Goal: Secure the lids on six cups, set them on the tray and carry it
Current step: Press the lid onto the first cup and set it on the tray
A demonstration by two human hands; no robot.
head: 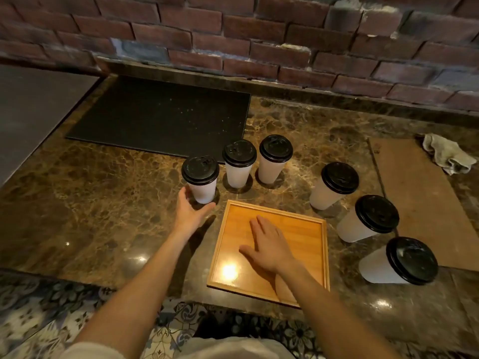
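Cups point(238, 174): six white paper ones stood upright on the counter point(103, 203), none on the tray; three made a row at the centre of the frame and three more ran down the right side towards the lower right.
Lids point(340, 177): one black lid sat on each cup; how firmly they were seated could not be told.
Leftmost cup point(203, 189): it stood just above the tray's upper left corner, apart from the tray.
Tray point(308, 229): square and wooden, it lay flat on the counter at lower centre, near the front edge.
Left hand point(191, 211): it reached to the base of the leftmost cup, fingers at the cup's left and thumb under its right, spread in a wide curve; whether they touched the cup could not be told.
Right hand point(269, 244): it lay palm down on the tray's floor, fingers straight and close together, thumb out to the left, holding nothing.
Black mat point(160, 117): it lay flat at upper centre-left, its lower right corner behind the second cup of the row.
Cardboard sheet point(420, 203): it lay flat at the right of the frame, beside the three right-hand cups.
Cloth point(448, 156): it lay crumpled and pale at the sheet's upper right.
Brick wall point(233, 29): it ran across the top of the frame.
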